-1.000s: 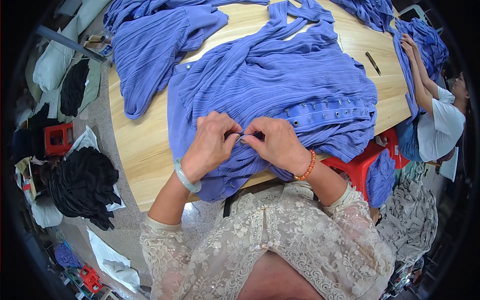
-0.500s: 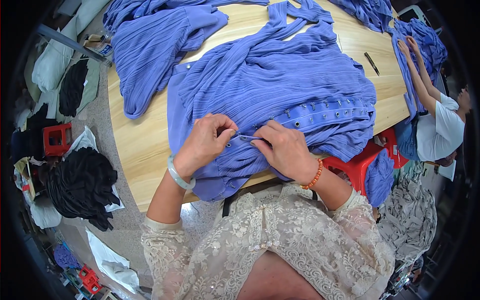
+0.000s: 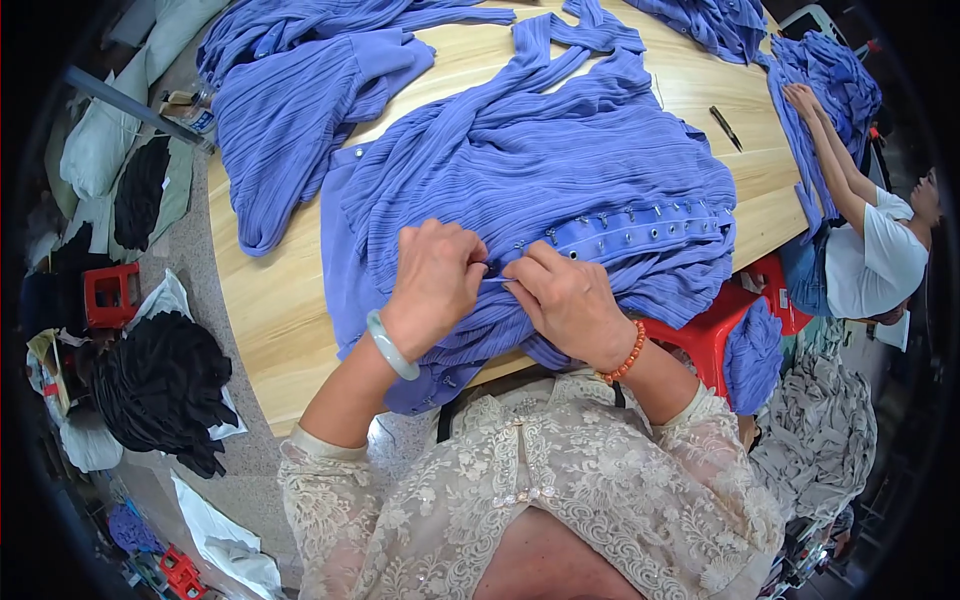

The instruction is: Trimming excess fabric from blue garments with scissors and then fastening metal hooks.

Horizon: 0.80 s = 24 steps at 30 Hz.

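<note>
A ribbed blue garment (image 3: 560,150) lies bunched on the wooden table before me. Along its near side runs a smooth band (image 3: 640,235) with a row of small metal fasteners. Fingers pinched, my left hand (image 3: 432,275) grips the garment's band edge; a pale jade-like bangle circles that wrist. Just to the right, my right hand (image 3: 570,305) pinches the same edge between thumb and fingers. A short strip of the edge stretches between the two hands. My fingers hide whichever fastener may be there.
More blue garments (image 3: 285,130) lie at the far left of the table (image 3: 270,330). A black pen (image 3: 725,128) rests at the right. Beyond it, a person in a white top (image 3: 875,255) handles blue cloth. Red stools (image 3: 700,335) and cloth heaps (image 3: 165,375) stand around the table.
My left hand has turned and moved right, closer to my right hand, so less edge shows between them. The view has shifted slightly. The other person's hands have moved closer together.
</note>
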Available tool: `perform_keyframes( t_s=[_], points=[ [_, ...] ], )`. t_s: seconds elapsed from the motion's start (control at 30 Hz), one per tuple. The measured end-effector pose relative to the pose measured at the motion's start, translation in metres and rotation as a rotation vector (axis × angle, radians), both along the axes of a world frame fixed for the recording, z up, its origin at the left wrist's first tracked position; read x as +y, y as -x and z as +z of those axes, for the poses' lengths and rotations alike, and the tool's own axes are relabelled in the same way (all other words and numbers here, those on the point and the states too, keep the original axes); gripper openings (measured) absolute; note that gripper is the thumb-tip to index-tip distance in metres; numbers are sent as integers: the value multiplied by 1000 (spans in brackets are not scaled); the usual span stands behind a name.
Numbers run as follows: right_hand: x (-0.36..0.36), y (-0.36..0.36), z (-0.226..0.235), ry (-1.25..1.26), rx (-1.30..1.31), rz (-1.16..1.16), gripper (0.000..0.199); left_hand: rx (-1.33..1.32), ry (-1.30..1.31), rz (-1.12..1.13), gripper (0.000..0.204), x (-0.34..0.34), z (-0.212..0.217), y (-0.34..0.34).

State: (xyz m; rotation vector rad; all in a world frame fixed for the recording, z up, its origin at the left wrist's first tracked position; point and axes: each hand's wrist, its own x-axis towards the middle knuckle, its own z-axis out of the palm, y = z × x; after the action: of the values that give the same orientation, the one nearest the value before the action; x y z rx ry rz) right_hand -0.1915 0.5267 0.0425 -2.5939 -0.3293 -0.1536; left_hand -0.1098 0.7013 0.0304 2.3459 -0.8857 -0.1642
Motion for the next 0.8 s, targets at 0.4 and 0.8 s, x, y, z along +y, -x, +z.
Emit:
perform_keyframes(
  t_s=[0.4, 0.8],
  points=[
    [-1, -18, -7, -230, 101, -50, 11, 221, 109, -101, 6, 8, -2, -13],
    [2, -26, -3, -246, 338, -169, 20, 423, 137, -112, 10, 13, -4, -20]
  ],
)
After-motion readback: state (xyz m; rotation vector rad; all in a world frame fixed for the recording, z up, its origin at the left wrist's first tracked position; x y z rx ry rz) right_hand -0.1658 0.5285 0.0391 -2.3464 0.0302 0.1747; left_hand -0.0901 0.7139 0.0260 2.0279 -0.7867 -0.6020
